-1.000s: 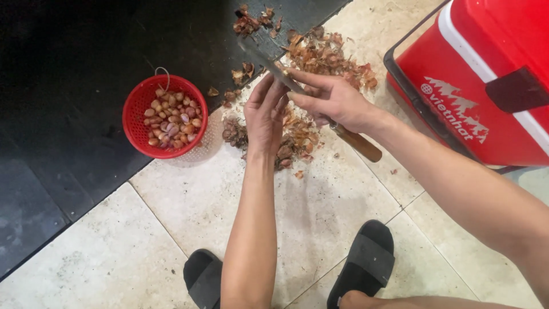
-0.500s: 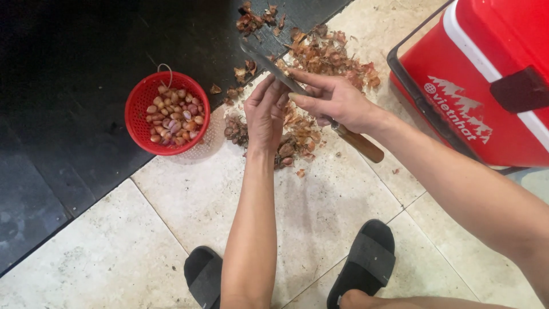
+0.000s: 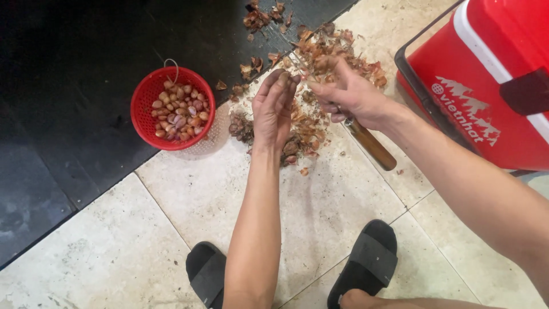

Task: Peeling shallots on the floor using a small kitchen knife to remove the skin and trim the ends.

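My left hand [image 3: 273,110] reaches forward over a pile of dry brown peels [image 3: 306,129], its fingers pressed together on a small shallot [image 3: 295,78] that is mostly hidden. My right hand [image 3: 350,96] grips a knife by its wooden handle [image 3: 372,146], and its thumb meets the left fingertips. The blade [image 3: 298,62] points up and left, partly hidden among the peels. A red round basket [image 3: 144,117] of peeled shallots [image 3: 178,111] stands on the dark floor to the left of my left hand.
A red cooler box [image 3: 486,91] stands close on the right. More peels [image 3: 343,48] lie scattered beyond the hands, some on the black tiles [image 3: 68,68]. My feet in black sandals [image 3: 369,257] rest on the beige tiles [image 3: 171,200] below.
My right hand has drawn in toward the left fingertips, and the knife blade shows less than before. The basket and the cooler have not moved.
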